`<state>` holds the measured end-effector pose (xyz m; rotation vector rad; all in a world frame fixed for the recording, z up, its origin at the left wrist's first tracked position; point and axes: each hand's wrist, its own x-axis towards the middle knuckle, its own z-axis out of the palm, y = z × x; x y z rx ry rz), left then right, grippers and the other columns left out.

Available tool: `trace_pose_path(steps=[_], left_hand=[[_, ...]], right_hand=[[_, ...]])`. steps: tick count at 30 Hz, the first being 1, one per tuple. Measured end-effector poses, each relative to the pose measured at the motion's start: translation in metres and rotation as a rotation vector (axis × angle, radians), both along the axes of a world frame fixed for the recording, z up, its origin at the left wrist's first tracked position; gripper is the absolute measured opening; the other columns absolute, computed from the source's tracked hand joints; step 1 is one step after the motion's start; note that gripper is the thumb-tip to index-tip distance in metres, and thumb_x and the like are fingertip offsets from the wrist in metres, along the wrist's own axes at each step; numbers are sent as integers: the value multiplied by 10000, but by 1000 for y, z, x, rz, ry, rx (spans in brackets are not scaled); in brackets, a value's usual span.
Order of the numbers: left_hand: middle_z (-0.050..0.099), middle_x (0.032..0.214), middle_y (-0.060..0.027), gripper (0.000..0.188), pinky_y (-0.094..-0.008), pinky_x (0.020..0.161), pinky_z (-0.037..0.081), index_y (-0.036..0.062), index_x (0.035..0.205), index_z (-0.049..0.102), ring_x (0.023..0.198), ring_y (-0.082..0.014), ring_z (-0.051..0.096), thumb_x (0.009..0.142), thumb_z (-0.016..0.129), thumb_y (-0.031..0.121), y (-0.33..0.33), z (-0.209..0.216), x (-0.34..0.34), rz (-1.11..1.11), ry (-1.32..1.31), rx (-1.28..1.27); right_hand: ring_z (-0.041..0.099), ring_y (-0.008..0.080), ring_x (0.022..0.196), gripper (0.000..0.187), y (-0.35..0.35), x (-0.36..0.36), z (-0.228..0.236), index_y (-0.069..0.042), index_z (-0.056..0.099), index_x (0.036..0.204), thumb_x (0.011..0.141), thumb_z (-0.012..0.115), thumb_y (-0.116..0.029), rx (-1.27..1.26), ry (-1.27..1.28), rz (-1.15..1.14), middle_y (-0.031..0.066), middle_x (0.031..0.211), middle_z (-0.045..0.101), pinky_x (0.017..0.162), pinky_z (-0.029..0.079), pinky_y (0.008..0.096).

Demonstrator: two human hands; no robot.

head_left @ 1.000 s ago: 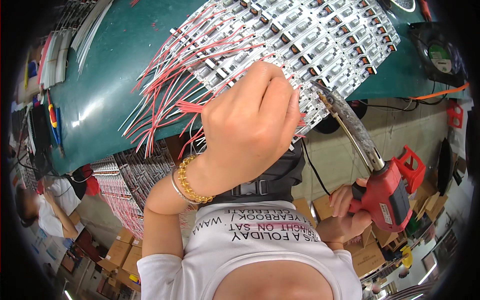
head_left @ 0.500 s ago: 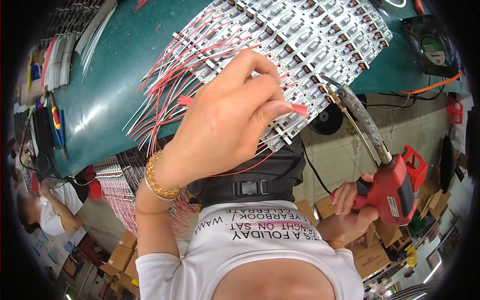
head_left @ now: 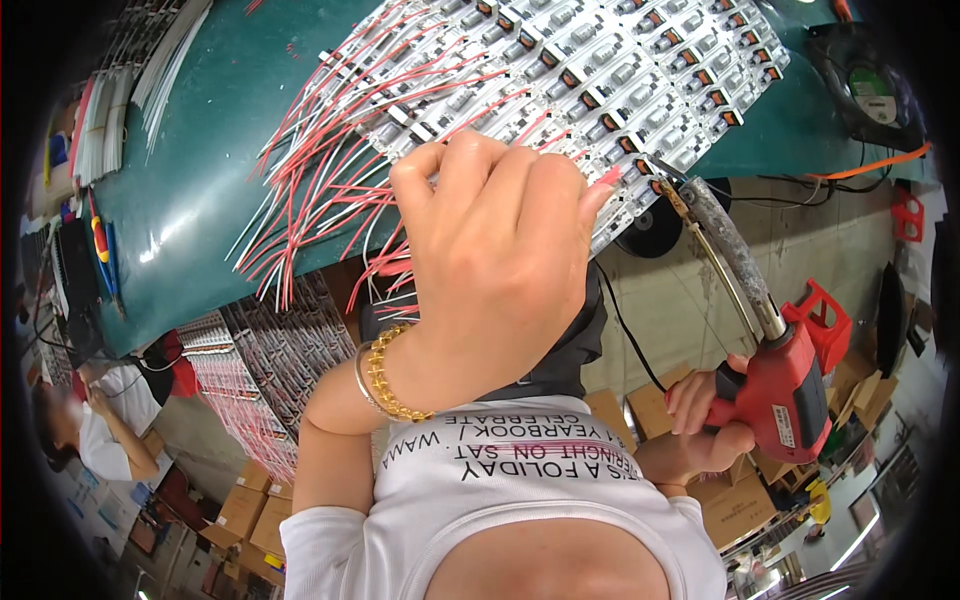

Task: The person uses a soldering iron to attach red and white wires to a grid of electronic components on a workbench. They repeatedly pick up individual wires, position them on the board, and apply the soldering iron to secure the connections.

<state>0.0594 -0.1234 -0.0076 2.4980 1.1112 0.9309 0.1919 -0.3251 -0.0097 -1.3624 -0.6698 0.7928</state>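
My left hand [head_left: 500, 240] is closed over the near edge of a panel of white circuit boards [head_left: 625, 75]. A bundle of red wires [head_left: 608, 177] is held in it; one end pokes out past the thumb, and most of the rest is hidden by the hand. Thin red and white wires [head_left: 320, 180] fan out from the panel's left side. My right hand [head_left: 705, 420] is wrapped around the handle of a red soldering gun [head_left: 790, 390]. Its long metal tip points up-left at the panel's right edge, close to my left thumb.
The green table [head_left: 210, 160] carries a screwdriver [head_left: 100, 240] and bundled white strips [head_left: 100, 130] at left, and a black fan-like device [head_left: 865, 90] at far right. Wired boards [head_left: 240, 370] hang below the table's left edge. Cardboard boxes [head_left: 735, 505] and a seated person [head_left: 115, 420] are farther off.
My left hand has turned knuckles-up and shifted slightly right, still holding the red wires, whose end now sits nearer the soldering tip. The panel has shifted slightly. The soldering gun has barely moved.
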Motion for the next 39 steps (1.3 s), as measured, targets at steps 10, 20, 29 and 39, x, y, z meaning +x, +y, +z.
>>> trace_pose_path(steps=[10, 20, 29, 39], left_hand=[[489, 636, -8, 145, -349, 716, 318, 87, 708, 554, 670, -208, 465, 690, 693, 47, -4, -9, 2, 4, -27, 39], [480, 631, -6, 162, -346, 700, 314, 84, 706, 542, 652, -208, 452, 680, 693, 32, -5, -13, 0, 8, -32, 65], [487, 623, -1, 149, -347, 701, 336, 85, 708, 552, 637, -198, 466, 692, 694, 44, -6, -12, 0, 2, -40, 67], [539, 624, 6, 119, -322, 697, 375, 70, 732, 581, 553, -159, 491, 717, 695, 40, -8, 17, -10, 5, -210, -172]], right_hand=[[417, 126, 388, 736, -5, 1, 1, 39, 387, 1137, 787, 523, -594, -66, 53, 20, 13, 469, 437, 438, 366, 263], [413, 121, 371, 705, -2, 7, 0, 45, 413, 1128, 796, 536, -565, -19, 56, 112, 7, 454, 437, 425, 364, 260], [388, 110, 349, 750, 0, 5, -3, 70, 385, 1171, 808, 513, -573, -13, 1, 117, -1, 449, 431, 399, 355, 250], [408, 104, 351, 759, -5, 11, 0, 62, 364, 1187, 804, 518, -575, 52, 47, 87, -19, 450, 417, 392, 374, 245]])
